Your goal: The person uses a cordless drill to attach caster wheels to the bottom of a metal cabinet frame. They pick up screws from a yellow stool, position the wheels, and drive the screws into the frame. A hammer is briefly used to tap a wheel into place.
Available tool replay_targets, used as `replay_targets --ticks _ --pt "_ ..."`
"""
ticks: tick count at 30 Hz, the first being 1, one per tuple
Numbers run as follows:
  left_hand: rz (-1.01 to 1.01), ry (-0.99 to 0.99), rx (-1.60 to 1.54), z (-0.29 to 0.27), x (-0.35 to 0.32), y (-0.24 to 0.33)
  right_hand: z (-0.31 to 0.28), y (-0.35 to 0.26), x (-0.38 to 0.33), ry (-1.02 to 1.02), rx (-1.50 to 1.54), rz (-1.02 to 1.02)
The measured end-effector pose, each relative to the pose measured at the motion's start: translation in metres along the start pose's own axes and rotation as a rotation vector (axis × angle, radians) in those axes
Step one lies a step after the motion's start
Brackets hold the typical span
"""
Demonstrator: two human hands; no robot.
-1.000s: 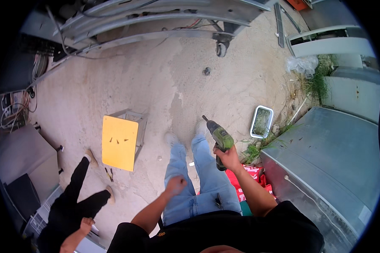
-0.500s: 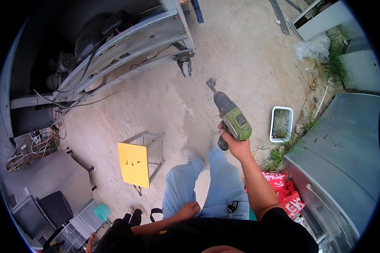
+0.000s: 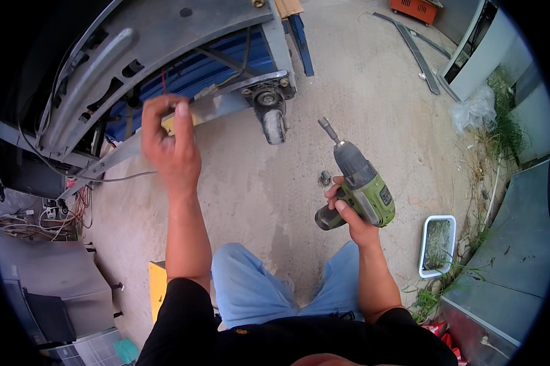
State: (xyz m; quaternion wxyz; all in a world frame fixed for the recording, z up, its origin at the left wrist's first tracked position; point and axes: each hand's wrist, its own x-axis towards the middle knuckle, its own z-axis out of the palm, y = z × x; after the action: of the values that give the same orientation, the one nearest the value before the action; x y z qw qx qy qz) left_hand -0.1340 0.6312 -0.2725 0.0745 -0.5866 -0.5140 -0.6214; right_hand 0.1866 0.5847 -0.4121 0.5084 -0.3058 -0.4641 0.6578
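Cordless drill [image 3: 370, 194], green and black, is sitting in your right hand [image 3: 361, 230], above the concrete floor [image 3: 244, 201] and to the right of the middle of the view; the fingers of that hand are gripping its dark handle, and its metal bit holder [image 3: 328, 130] is pointing away from you and slightly left; the tip is standing clear of the black caster [image 3: 273, 125], which is supporting the near corner of the grey metal frame [image 3: 226, 30]. Your left hand [image 3: 174, 146] is hanging in front of that frame in the view; its fingers are bending toward the thumb, but whether they are pinching something small, or touching the frame, you are not able to tell from this angle. Just beside your right fingers, in the view, a small dark metal piece [image 3: 325, 178] is lying on the floor; farther right, a white-rimmed tray [image 3: 424, 247] is holding greenery; a yellow stool top [image 3: 158, 287] is showing beside your left forearm.
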Motion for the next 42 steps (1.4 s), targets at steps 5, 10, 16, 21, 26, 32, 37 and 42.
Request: replay_targets --ticks 5,10,16,21,26,32,37,42 --pt "0.267 0.121 -0.047 0.038 0.012 -0.026 -0.009 0.014 0.009 -0.102 0.015 -0.125" --pt "0.406 0.139 0.116 0.042 0.006 -0.038 0.004 0.019 0.008 -0.092 -0.041 -0.156" --pt "0.392 0.147 0.1 0.039 0.003 -0.033 0.024 -0.002 -0.008 -0.072 -0.135 -0.173" --pt "0.345 0.082 0.054 0.033 0.005 -0.029 0.043 -0.017 -0.025 -0.037 -0.243 -0.226" --pt "0.334 0.04 0.06 0.03 0.003 -0.024 0.054 -0.031 -0.041 0.029 -0.317 -0.189" --pt "0.353 0.065 0.038 0.036 0.005 -0.022 0.073 -0.031 -0.039 0.088 -0.383 -0.228" --pt "0.343 0.056 -0.043 0.032 0.008 -0.03 0.101 -0.035 -0.023 0.098 -0.503 -0.225" --pt "0.234 0.07 -0.304 0.025 0.007 -0.015 0.109 -0.032 -0.022 0.152 -0.477 -0.228"
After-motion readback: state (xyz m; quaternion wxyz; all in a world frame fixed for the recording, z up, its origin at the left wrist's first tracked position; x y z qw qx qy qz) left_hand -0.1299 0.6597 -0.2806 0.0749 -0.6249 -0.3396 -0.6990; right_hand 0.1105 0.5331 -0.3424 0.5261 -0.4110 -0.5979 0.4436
